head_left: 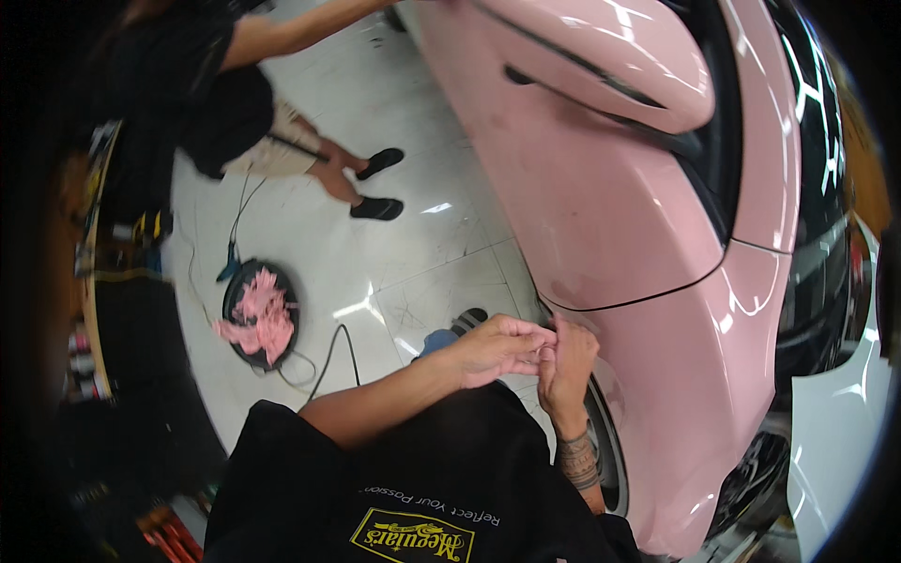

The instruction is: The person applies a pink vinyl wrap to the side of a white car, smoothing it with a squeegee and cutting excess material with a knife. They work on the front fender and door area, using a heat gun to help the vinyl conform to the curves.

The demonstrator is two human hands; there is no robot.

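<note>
My left hand [499, 351] and my right hand [569, 369] meet in front of my body, beside the pink car panel [648, 366] and above the wheel [610, 450]. Both sets of fingertips are pinched together, almost touching one another. Whatever may be between them is too small or hidden to make out; a pinkish bit seems to show at the right fingertips. The panel's glossy surface rises just past my right hand, with a dark curved door seam [648, 298] running across it.
A black tub [228, 305] heaped with crumpled pink film scraps [263, 319] stands on the tiled floor. Beside it lie a blue corded tool [228, 263] and a black cable [328, 352]. Another person [225, 122] reaches toward the car. A pink side mirror [648, 70] juts out.
</note>
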